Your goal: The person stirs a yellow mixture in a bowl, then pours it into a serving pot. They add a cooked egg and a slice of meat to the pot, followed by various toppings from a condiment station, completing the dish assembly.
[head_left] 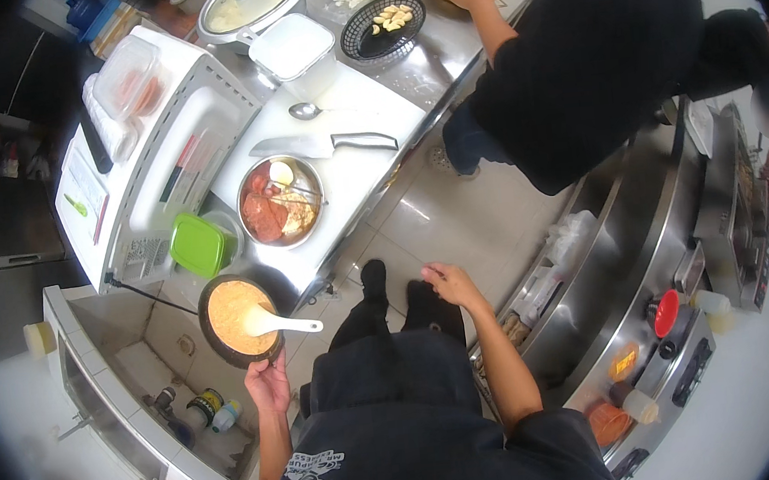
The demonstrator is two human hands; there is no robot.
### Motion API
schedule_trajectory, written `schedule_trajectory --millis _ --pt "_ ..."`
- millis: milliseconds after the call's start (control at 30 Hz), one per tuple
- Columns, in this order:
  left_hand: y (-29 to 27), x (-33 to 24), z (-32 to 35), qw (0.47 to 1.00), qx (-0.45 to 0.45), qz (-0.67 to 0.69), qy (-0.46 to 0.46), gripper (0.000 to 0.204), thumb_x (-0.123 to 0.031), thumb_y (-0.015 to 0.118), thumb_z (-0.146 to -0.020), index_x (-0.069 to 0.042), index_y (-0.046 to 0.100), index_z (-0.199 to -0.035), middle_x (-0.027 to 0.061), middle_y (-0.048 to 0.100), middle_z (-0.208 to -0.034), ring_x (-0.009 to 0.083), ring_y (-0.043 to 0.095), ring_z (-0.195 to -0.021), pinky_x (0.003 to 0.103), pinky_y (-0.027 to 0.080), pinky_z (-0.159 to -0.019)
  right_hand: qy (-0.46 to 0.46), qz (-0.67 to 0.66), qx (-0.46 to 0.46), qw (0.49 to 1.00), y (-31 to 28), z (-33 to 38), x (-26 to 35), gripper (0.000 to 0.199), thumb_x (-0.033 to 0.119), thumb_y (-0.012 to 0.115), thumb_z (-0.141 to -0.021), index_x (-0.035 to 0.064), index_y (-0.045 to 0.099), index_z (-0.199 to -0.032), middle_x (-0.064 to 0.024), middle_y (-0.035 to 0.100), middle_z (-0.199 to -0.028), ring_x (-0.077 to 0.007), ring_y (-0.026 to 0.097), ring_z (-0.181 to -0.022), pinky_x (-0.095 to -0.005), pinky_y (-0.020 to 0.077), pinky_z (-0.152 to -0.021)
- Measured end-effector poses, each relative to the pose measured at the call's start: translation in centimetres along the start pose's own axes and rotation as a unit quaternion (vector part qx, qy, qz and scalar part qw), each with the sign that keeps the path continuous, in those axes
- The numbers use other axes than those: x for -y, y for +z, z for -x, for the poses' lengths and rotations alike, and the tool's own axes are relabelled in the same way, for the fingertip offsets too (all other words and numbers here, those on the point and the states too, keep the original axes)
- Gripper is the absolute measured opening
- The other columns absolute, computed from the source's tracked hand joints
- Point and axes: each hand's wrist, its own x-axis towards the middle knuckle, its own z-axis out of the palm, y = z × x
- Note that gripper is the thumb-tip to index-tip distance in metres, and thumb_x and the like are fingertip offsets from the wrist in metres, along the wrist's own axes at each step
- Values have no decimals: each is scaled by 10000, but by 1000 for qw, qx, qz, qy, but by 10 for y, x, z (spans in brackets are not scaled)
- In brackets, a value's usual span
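Note:
My left hand (269,382) grips the near rim of a dark round bowl (212,342) filled with orange-yellow paste. A white spoon (274,323) rests in the paste, its handle pointing right. The bowl hangs beside the sink (129,376), just off the counter's near end. My right hand (449,282) is open and holds nothing, fingers spread above the tiled floor. On the white counter (362,103) ahead sits a metal bowl (281,202) of sliced meat and other food.
A green-lidded box (197,245) sits near the sink. A cleaver (320,143) and a spoon (305,111) lie on the counter. Another person in black (589,54) works at a bowl at the far end. A steel cooking range (647,270) runs along my right.

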Motion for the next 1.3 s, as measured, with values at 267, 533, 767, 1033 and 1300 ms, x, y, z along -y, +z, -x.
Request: schedule_trajectory --millis 267,533,767,1033,1300 --pt "16 15 -3 996 -29 8 86 577 -30 532 -798 -7 513 -1374 136 616 -1347 299 575 -1267 474 434 -1149 0 35 -19 999 16 -220 -89 371 149 567 -953 -5 618 -1287 -141 719 -947 -250 679 -809 -350 553 -714" --pt "19 56 -6 976 -30 2 217 461 -215 594 -906 -76 580 -1345 74 636 -1325 221 580 -1210 446 384 -1159 82 -176 -146 970 28 -385 -91 371 151 645 -908 31 645 -1259 -183 689 -1208 -281 689 -1062 -373 543 -897" --pt "19 68 -9 963 -47 7 263 498 -283 576 -966 -16 549 -1385 111 595 -1401 248 511 -1324 468 288 -1220 81 -296 -205 929 55 -418 -78 354 149 640 -933 44 631 -1270 -154 677 -1200 -252 679 -1024 -362 557 -850" --pt "27 68 -8 964 -49 22 259 496 -290 593 -962 -18 545 -1375 120 601 -1383 259 544 -1278 467 344 -1189 88 -265 -189 942 38 -412 -46 344 141 633 -949 55 612 -1281 -137 667 -1169 -242 665 -986 -356 569 -807" --pt "30 62 -3 974 -51 28 220 490 -248 600 -935 -22 521 -1362 95 602 -1371 267 544 -1277 468 369 -1177 52 -233 -120 964 -8 -386 -45 335 134 626 -965 66 593 -1291 -119 657 -1139 -232 651 -948 -350 581 -764"
